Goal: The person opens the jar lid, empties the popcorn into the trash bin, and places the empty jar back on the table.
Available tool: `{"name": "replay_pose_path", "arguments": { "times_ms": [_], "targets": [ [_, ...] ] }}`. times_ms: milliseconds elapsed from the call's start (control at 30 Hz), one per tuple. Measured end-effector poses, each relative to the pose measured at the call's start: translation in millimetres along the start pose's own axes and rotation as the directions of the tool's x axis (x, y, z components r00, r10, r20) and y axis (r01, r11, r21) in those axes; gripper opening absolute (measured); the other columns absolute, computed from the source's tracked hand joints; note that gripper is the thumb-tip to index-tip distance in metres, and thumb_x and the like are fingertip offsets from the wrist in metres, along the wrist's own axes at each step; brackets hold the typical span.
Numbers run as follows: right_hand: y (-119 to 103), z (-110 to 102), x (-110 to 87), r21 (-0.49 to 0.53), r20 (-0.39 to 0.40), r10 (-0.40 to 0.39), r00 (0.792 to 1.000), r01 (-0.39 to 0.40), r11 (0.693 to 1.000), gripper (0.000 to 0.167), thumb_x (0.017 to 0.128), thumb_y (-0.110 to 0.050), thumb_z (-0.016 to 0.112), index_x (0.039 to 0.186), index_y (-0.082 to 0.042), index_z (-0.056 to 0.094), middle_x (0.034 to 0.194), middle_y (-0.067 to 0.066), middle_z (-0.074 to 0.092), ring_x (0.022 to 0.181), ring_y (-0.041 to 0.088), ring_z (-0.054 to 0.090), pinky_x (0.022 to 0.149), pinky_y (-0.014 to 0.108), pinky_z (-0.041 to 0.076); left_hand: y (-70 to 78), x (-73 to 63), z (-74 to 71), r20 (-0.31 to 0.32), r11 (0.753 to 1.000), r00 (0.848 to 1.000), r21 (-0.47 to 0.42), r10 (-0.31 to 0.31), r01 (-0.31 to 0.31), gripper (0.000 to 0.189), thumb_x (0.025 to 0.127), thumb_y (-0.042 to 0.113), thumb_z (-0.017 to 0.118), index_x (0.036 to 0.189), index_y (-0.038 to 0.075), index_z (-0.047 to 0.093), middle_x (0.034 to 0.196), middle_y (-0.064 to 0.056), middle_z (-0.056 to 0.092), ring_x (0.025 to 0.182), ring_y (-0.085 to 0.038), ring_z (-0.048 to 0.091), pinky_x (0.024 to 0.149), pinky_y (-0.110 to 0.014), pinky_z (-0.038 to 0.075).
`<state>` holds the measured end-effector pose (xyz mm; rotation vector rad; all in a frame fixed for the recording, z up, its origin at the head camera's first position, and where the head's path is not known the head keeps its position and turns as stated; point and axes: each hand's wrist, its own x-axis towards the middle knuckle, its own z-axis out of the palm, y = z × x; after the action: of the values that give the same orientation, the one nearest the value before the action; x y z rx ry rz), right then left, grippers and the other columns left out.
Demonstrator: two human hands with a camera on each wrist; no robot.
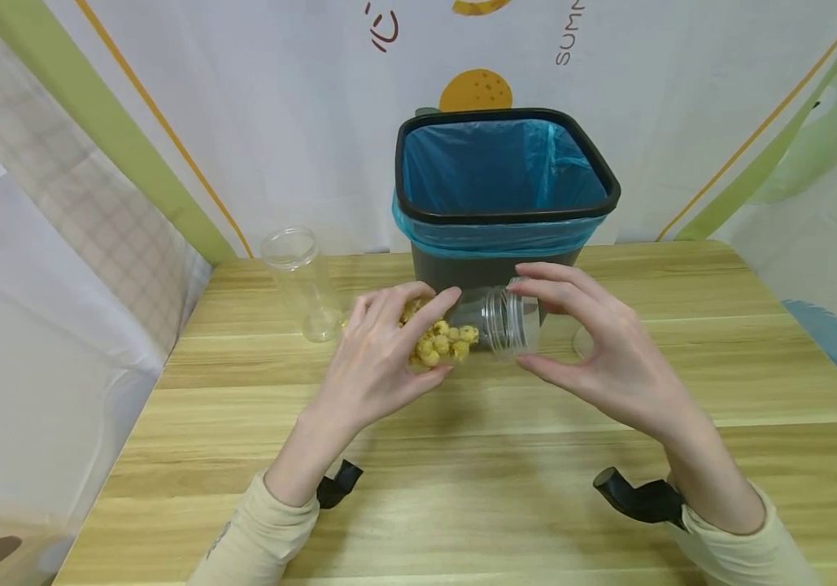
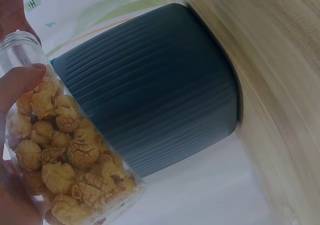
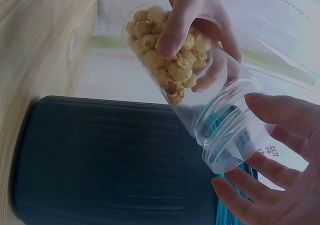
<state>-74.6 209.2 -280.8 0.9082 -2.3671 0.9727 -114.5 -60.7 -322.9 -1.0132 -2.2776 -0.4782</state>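
A clear plastic jar [image 1: 472, 313] partly filled with caramel popcorn [image 2: 75, 155] lies tilted on its side in the air, in front of the bin. My left hand [image 1: 381, 350] grips its body near the base, thumb and fingers on opposite sides. The popcorn gathers toward that end. At the jar's mouth, my right hand [image 1: 601, 342] pinches a clear lid [image 3: 245, 140] by its rim between thumb and fingertips. The ridged neck of the jar [image 3: 212, 120] shows beside the lid in the right wrist view.
Behind the hands stands a dark bin [image 1: 491, 264] with a black rim and blue liner [image 1: 499, 236]. At the back left, another clear jar [image 1: 294, 285] is upright without visible contents. A small clear round piece [image 1: 582, 342] lies on the wooden table [image 1: 462, 488], partly behind my right hand.
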Motion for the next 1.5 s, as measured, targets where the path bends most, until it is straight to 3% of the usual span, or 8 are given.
{"name": "replay_pose_path", "arguments": {
  "times_ms": [400,1500],
  "targets": [
    [0,-1,-0.6,-0.001,-0.009,0.033,0.999,-0.033,0.999,0.081,0.068,0.003,0.092,0.141,-0.015,0.061,0.149,0.009,0.057,0.133,0.004,0.053,0.1,0.009,0.045,-0.5,0.0,-1.0,-0.018,1.0,1.0,-0.001,0.015,-0.015,0.085,0.076,0.034,0.09,0.15,0.024,0.049,0.13,-0.008,0.058,0.116,-0.027,0.059,0.101,-0.048,0.046],
    [29,-8,-19.2,-0.08,0.036,0.15,0.988,-0.147,0.986,0.08,0.073,-0.003,0.091,0.145,-0.018,0.058,0.146,0.003,0.059,0.126,0.0,0.055,0.097,0.003,0.044,-2.7,-0.4,3.9,-0.022,1.0,1.0,-0.006,0.023,-0.023,0.082,0.078,0.034,0.089,0.149,0.022,0.05,0.129,-0.009,0.059,0.115,-0.027,0.061,0.102,-0.049,0.045]
  ]
}}
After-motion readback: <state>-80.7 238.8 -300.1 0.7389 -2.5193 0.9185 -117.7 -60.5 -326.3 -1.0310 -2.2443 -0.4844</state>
